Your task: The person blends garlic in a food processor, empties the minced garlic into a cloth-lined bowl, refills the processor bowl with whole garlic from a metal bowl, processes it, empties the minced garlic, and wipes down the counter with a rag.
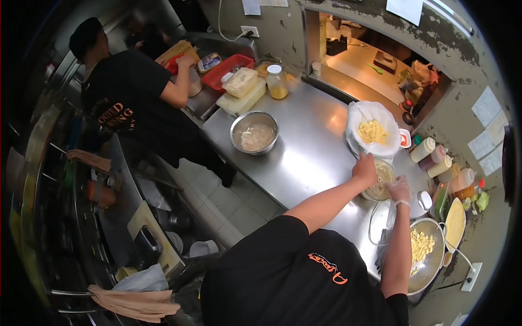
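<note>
"Where's the clear bowl (373, 193)?"
"Just beside the lined bowl (354, 112) — probably slick, fragile; hold its rim."
"Left hand (365, 171), right hand (399, 191)?"
"Both near it — can't tell whether either grip's clamped."

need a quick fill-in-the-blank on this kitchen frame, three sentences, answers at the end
1. The left hand and right hand are at a round container; only the ____ one wears a clear glove.
2. The white-lined bowl beyond the left hand holds small pieces coloured ____.
3. The glass jar beside the stacked tubs has a lid coloured ____.

Missing words: right; yellow; white.
</note>
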